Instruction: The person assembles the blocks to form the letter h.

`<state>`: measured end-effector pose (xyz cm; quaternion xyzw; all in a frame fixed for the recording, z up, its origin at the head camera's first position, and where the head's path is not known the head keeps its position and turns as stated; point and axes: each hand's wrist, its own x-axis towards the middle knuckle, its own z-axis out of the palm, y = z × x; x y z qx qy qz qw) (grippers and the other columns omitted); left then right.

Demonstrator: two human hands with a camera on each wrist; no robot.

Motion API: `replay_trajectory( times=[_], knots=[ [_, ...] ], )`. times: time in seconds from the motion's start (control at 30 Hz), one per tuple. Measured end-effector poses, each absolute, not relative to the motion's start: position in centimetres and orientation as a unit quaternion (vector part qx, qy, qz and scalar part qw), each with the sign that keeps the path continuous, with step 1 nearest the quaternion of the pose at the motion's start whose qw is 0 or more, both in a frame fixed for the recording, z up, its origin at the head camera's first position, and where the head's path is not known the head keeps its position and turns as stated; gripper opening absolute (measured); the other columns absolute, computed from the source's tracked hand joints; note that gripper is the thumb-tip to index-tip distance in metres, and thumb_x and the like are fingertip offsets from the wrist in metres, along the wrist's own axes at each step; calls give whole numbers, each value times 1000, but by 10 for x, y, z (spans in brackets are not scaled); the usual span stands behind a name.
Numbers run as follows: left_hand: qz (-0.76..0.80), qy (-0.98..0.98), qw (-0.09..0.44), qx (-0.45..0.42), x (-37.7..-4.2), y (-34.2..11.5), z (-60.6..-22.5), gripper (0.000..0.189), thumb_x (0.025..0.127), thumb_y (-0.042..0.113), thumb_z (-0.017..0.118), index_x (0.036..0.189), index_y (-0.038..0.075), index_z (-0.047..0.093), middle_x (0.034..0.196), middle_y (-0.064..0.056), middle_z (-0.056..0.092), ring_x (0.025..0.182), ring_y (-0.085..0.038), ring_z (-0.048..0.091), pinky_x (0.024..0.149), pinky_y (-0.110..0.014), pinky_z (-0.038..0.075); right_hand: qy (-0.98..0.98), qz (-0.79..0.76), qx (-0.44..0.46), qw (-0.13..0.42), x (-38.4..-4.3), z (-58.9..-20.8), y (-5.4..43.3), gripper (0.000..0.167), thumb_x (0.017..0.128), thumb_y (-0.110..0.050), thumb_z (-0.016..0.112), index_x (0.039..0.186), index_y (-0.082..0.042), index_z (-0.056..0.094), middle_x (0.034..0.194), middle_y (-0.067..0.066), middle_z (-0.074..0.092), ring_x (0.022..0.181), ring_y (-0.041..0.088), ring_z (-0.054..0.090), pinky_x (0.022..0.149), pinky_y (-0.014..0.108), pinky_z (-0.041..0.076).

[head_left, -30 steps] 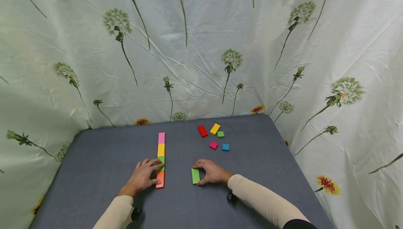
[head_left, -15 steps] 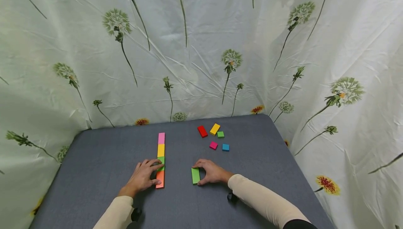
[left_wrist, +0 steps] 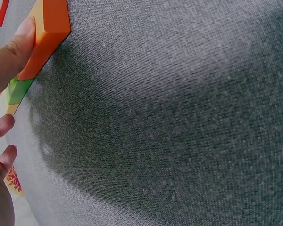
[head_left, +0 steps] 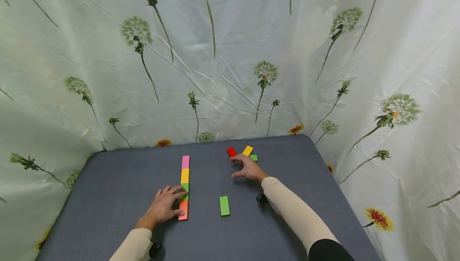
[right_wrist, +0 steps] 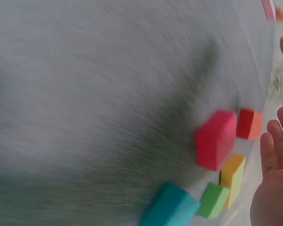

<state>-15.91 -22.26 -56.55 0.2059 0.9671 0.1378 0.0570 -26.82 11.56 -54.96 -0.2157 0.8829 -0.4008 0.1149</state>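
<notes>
A straight row of blocks runs away from me: orange (head_left: 183,210), green (head_left: 185,186), yellow (head_left: 185,175) and pink (head_left: 185,162). My left hand (head_left: 161,205) lies along its left side, thumb against the orange block and forefinger at the green one; the other fingers are relaxed. My right hand (head_left: 248,170), thumb and fingers spread, hovers over the loose blocks with nothing in it. Below it in the right wrist view are a crimson block (right_wrist: 216,140) and a blue block (right_wrist: 170,207), both hidden by the hand in the head view.
A long light-green block (head_left: 224,206) lies alone right of the row. Farther back are red (head_left: 231,151), yellow (head_left: 247,150) and small green (head_left: 254,158) blocks. A white flowered curtain (head_left: 230,73) hangs behind the grey table (head_left: 125,185).
My right hand has let go of the long light-green block and moved away and to the right, over the loose blocks. My left hand stays at the row. The head view has tilted slightly up.
</notes>
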Motion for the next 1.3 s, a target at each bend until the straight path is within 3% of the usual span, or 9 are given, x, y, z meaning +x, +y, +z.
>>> replay_trajectory(
  times=[0.27, 0.5, 0.77, 1.03, 1.3],
  knots=[
    [154, 963, 51, 217, -149, -227, -567, 64, 68, 39, 84, 124, 17, 65, 127, -3, 57, 110, -26, 50, 86, -49, 37, 915, -339, -189, 116, -299, -552, 102, 72, 75, -8, 82, 138, 1, 48, 142, 19, 42, 129, 34, 44, 103, 45, 38],
    [157, 961, 47, 223, -148, -224, -570, 65, 68, 42, 82, 126, 18, 64, 127, -2, 56, 109, -24, 49, 86, -48, 37, 927, -311, -168, 123, -310, -555, 99, 71, 77, -4, 79, 140, -1, 46, 146, 13, 40, 129, 30, 43, 102, 42, 39],
    [166, 957, 39, 233, -153, -223, -567, 64, 68, 39, 83, 126, 17, 65, 126, -1, 57, 109, -24, 50, 85, -47, 37, 935, -287, -171, 120, -318, -560, 101, 58, 79, 0, 74, 133, 3, 53, 131, 17, 51, 116, 30, 51, 96, 42, 43],
    [163, 958, 51, 232, -156, -224, -565, 63, 69, 40, 82, 126, 17, 64, 127, -2, 56, 109, -25, 49, 85, -48, 37, 936, -290, -139, 143, -324, -564, 98, 61, 79, -6, 76, 133, 6, 52, 125, 18, 53, 106, 27, 53, 92, 38, 45],
    [162, 961, 56, 216, -160, -225, -568, 65, 68, 40, 84, 126, 18, 65, 127, -1, 56, 109, -23, 49, 86, -48, 37, 933, -306, -138, 128, -326, -564, 94, 57, 77, -9, 79, 128, 5, 57, 118, 17, 58, 99, 26, 55, 89, 38, 46]
  ],
)
